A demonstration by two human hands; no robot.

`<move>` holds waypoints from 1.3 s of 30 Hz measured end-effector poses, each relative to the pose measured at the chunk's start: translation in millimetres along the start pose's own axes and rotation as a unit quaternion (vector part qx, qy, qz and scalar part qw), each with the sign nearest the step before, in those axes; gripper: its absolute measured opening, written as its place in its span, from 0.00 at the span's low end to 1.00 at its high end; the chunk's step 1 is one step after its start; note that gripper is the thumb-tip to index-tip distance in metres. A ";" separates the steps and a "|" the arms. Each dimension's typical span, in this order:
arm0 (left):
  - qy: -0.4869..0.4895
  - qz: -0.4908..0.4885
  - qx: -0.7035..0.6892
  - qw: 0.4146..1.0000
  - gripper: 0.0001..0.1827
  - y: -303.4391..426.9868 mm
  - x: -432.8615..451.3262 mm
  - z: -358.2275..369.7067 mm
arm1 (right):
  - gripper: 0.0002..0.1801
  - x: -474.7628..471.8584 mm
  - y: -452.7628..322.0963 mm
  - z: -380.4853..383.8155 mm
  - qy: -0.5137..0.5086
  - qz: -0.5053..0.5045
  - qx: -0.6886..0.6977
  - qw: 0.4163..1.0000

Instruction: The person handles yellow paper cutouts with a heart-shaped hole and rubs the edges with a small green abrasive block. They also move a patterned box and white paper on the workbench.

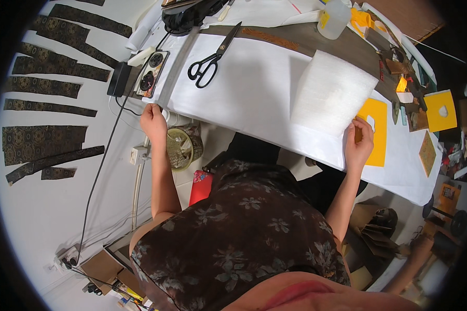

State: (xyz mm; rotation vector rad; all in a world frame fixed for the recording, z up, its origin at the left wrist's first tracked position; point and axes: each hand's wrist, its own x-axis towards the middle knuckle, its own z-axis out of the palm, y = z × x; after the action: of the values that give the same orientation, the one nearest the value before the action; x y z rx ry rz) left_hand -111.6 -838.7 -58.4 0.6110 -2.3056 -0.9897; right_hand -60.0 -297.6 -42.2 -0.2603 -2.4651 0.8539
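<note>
My left hand (154,120) is at the table's near left edge, its fingers pinched on the near end of a long metal ruler (179,64). The ruler lies across white paper (253,85). My right hand (361,144) is at the near right, its fingers curled beside the lower corner of a white foam block or folded foam sheet (330,93) and over a yellow sheet (376,134) with a white cut-out shape. Whether those fingers hold the foam, the sheet or nothing is unclear. Black-handled tailor's shears (214,58) lie on the paper, blades partly closed.
A power strip (152,74) and black adapter (119,79) sit at the left edge, with cables hanging. A plastic bottle (334,19) stands at the back. Offcuts and another yellow sheet (440,111) lie right. A wastebasket (181,149) stands below. Patterned fabric strips (58,68) hang on the wall.
</note>
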 end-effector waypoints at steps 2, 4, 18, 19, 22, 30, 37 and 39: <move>-0.010 -0.013 0.051 0.999 0.17 -6.2 1.5 1.9 | 0.08 -0.5 1.0 0.1 0.000 0.000 0.004 1.000; -0.022 -0.008 0.135 0.991 0.17 9.2 0.3 3.5 | 0.08 -0.7 3.3 0.3 0.003 0.002 0.008 1.000; -0.153 0.542 0.361 0.744 0.18 125.8 135.8 160.9 | 0.09 -0.7 2.5 -0.1 0.000 0.018 0.021 1.000; -0.163 0.536 0.371 0.741 0.19 123.5 143.0 169.1 | 0.08 0.5 1.7 0.3 -0.001 0.016 0.022 1.000; -0.191 0.514 0.391 0.739 0.22 129.9 153.1 171.5 | 0.08 0.5 -0.1 -0.3 0.003 0.012 0.022 1.000; -0.119 0.361 -0.020 0.925 0.07 134.9 158.6 155.2 | 0.09 -0.3 0.4 -1.1 0.002 0.005 0.014 1.000; -0.286 0.033 -0.263 0.921 0.10 149.8 182.2 258.7 | 0.09 0.6 -2.6 -2.3 0.008 0.011 0.013 1.000; -0.265 0.024 -0.219 0.939 0.09 152.8 189.2 277.1 | 0.09 1.2 -2.7 -0.6 0.013 0.015 0.020 1.000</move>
State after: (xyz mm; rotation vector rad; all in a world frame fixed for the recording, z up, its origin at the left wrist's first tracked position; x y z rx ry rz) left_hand -458.7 -715.1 -44.3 0.1038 -2.3894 -1.7461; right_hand -60.7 -299.0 -39.6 -0.2940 -2.4234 0.9061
